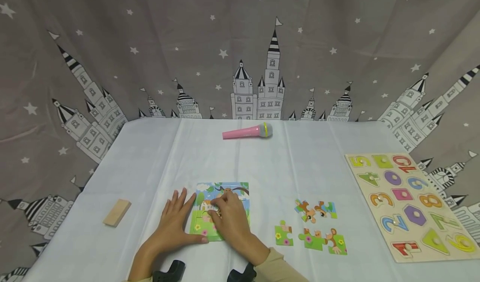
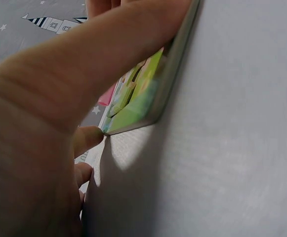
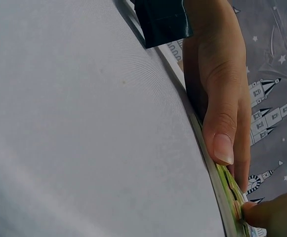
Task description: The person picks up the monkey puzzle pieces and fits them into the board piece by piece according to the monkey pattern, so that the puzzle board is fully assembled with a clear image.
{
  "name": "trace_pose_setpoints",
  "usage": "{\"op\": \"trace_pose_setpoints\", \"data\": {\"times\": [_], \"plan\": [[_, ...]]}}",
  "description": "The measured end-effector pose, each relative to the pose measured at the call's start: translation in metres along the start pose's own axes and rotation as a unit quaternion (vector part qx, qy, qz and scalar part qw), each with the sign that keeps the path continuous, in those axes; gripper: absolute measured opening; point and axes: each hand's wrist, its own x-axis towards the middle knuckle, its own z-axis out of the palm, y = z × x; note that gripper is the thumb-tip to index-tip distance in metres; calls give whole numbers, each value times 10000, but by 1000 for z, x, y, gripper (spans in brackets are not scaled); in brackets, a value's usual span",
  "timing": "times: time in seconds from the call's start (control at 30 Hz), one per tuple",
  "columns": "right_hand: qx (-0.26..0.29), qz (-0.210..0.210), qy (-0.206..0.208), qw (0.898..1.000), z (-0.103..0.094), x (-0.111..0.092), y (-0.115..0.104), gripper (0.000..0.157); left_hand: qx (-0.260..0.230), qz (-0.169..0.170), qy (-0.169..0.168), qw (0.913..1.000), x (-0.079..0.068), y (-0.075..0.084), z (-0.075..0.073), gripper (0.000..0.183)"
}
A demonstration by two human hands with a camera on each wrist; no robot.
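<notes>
A jigsaw puzzle board (image 1: 200, 228) with a bright cartoon picture lies in the middle of the table, partly filled. My left hand (image 1: 170, 223) is spread at its left side, fingertips by the left edge and thumb along the front edge. In the left wrist view, that hand frames a board corner (image 2: 133, 113). Over the middle of the board, my right hand (image 1: 232, 219) bends thumb and index finger round a puzzle piece, mostly hidden by the fingers. The right thumb (image 3: 222, 143) is low over the board in the right wrist view.
Several loose puzzle pieces (image 1: 313, 241) lie right of the board. Farther right is a wooden number board (image 1: 382, 215). A pink microphone (image 1: 241, 132) lies at the back, and a wooden block (image 1: 117, 213) at the left. A castle-print curtain (image 1: 210, 44) hangs behind the table.
</notes>
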Motion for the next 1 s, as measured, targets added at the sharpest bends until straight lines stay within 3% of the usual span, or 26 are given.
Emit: {"op": "trace_pose_setpoints", "data": {"times": [0.3, 0.5, 0.63, 1.0], "plan": [[-359, -679, 148, 9969, 0, -1, -3, 12, -129, 22, -15, 9999, -1, -2, 1, 114], [-537, -1259, -130, 9905, 0, -11, -12, 24, -148, 84, -36, 9998, -2, -3, 2, 114], [-627, -1330, -385, 9884, 0, -15, -16, 33, -115, 141, 40, 9998, -2, -3, 2, 113], [-1011, -1365, -838, 9819, -2, -17, -20, 41, -26, 183, 171, 9997, -2, -4, 2, 107]]}}
